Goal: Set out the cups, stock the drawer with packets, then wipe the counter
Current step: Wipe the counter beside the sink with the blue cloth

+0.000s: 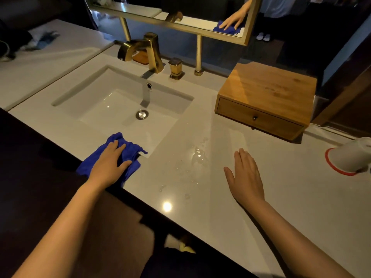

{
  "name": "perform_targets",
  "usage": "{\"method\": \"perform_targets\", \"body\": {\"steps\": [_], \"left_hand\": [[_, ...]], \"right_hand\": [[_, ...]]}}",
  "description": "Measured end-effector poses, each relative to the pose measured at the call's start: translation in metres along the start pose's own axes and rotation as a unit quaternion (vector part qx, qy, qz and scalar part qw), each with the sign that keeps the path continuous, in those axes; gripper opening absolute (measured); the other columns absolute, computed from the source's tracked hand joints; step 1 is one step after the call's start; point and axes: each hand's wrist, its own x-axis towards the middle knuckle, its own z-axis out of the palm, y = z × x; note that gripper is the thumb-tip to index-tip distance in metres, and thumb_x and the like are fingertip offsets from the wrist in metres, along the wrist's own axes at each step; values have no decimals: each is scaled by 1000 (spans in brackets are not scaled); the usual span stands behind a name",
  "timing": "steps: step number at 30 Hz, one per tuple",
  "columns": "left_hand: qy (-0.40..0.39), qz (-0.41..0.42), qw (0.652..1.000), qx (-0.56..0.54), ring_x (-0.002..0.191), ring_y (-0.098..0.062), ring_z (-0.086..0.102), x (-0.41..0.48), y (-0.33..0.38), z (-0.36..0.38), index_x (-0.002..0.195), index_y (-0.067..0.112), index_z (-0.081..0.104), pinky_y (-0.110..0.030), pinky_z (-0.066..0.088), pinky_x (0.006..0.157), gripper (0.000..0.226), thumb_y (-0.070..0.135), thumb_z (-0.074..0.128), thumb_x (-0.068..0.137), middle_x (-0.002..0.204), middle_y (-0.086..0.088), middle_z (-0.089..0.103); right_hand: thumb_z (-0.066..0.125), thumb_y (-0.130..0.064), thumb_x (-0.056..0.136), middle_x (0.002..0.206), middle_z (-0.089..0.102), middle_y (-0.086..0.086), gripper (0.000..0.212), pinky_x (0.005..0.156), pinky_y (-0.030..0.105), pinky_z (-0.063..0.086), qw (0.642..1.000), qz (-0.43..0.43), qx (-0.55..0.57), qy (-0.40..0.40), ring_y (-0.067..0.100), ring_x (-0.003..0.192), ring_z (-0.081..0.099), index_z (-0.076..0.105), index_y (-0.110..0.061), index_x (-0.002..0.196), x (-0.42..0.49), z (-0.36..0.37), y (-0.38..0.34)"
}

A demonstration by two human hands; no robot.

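Two hands lie open over a pale counter (pixel 251 207) in a dim washroom: the left hand (pixel 109 164) flat on a blue cloth (pixel 128 151) at the sink's (pixel 120 101) lower edge, the right hand (pixel 246 175) spread at centre right. Water drops (pixel 197 157) glisten between them; a shut wooden drawer box (pixel 265 99) sits upper right, a cup (pixel 350 156) at the right edge.

A gold faucet (pixel 144 50) stands behind the white sink (pixel 124 101), below a gold-framed mirror (pixel 249 27).
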Motion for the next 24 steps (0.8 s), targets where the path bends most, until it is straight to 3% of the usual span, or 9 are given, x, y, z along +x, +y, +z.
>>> {"method": "perform_targets", "body": {"steps": [6,8,11,15,18,22,24], "left_hand": [[75,-19,996,-34,135,-25,36,-13,11,10,131,17,45,-45,38,99,41,20,52,91,149,-4,36],[113,-31,993,-20,122,-30,50,-18,17,13,126,16,49,-41,43,83,35,17,51,91,143,-6,46],[158,-48,986,7,96,-39,61,-22,27,12,118,10,54,-37,38,67,27,16,46,92,116,-18,65],[176,-61,982,-10,98,-41,60,-25,38,-5,117,14,59,-42,43,77,29,17,47,92,108,-20,68],[227,-46,969,-89,97,-32,63,-39,55,-19,112,18,64,-36,44,82,26,20,51,89,106,-12,71],[267,3,944,-196,83,-17,62,-65,97,-33,96,18,71,-26,43,75,19,22,58,83,92,-3,72],[257,20,943,-212,75,-12,58,-78,119,-36,85,21,72,-20,41,64,14,24,60,80,82,3,69]], "right_hand": [[30,-45,96,158,11,7,65,116,33,8,1000,-3,2,1,21,145,6,12,-9,147,-2,1,-2],[30,-45,96,158,11,7,65,116,34,10,1000,-4,5,2,22,145,7,12,-9,147,-2,1,-2],[30,-45,96,158,12,8,65,116,34,9,1000,-11,12,5,22,145,7,13,-8,147,-1,-1,-1],[31,-45,96,158,11,8,65,116,34,9,999,-14,30,-2,22,145,6,13,-9,147,-2,-2,1],[31,-44,97,158,14,7,63,117,36,13,998,-14,56,-4,21,145,8,16,-9,147,-1,-4,3],[28,-47,97,158,12,5,63,118,38,12,990,4,138,-41,19,145,6,16,-12,147,2,-14,2],[30,-48,96,158,11,3,62,118,38,12,977,-31,201,-65,18,145,6,14,-17,148,-2,-21,-4]]}}
